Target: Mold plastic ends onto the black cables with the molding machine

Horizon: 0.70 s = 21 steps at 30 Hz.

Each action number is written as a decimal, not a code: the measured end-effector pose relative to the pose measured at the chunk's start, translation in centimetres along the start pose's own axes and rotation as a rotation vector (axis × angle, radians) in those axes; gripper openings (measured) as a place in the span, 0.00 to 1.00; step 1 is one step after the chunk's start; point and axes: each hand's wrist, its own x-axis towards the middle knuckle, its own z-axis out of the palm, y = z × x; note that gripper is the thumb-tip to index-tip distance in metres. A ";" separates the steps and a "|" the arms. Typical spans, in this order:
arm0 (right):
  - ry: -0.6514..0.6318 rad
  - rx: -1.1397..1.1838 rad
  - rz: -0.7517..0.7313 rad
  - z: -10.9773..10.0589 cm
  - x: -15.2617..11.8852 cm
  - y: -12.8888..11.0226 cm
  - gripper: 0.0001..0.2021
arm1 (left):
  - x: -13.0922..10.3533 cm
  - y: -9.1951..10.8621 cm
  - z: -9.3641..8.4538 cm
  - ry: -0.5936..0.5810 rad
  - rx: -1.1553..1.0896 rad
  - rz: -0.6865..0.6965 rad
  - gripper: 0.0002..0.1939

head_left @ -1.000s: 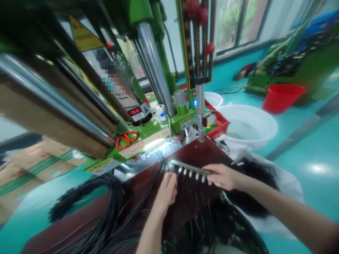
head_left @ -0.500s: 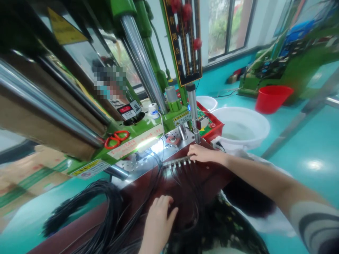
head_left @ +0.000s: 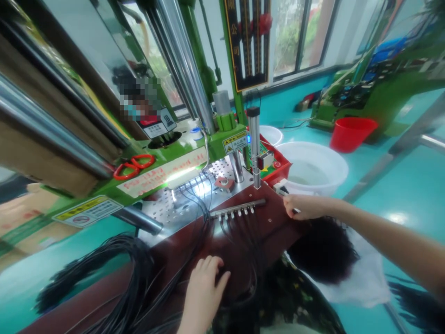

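Observation:
My left hand [head_left: 204,288] rests low over the dark red tabletop, beside black cables [head_left: 134,273]. Its fingers are loosely bent with the thumb apart, and nothing shows in its grasp. Near the table's right edge, my right hand [head_left: 303,207] is closed round a thin object with a dark tip [head_left: 295,211]; most of it is hidden, so its kind is unclear. Between the hands a narrow metal bar [head_left: 239,208] lies on the table. Several cable ends with small metallic pieces are lined up along its near side, and black cables trail from them.
A green press [head_left: 217,132] with steel columns stands ahead, with red-handled scissors [head_left: 134,167] on its ledge. Behind the bar is a perforated metal plate [head_left: 167,204]. A red control box [head_left: 283,164] and white tub [head_left: 313,162] are at right. Another person appears beyond the press.
My right hand has left the bar's right end and moved right to the table edge, where it now grips a thin object. My left hand has hardly moved. The view has shifted slightly.

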 end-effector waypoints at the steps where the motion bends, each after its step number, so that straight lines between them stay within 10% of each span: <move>1: -0.009 0.002 -0.002 0.0 0.0 0.1 0.09 | 0.0 0.0 0.0 -0.008 -0.007 -0.003 0.05; 21: -0.003 0.137 0.095 -2.2 -1.2 0.9 0.09 | 0.8 -0.3 -1.9 -0.059 -0.210 -0.048 0.06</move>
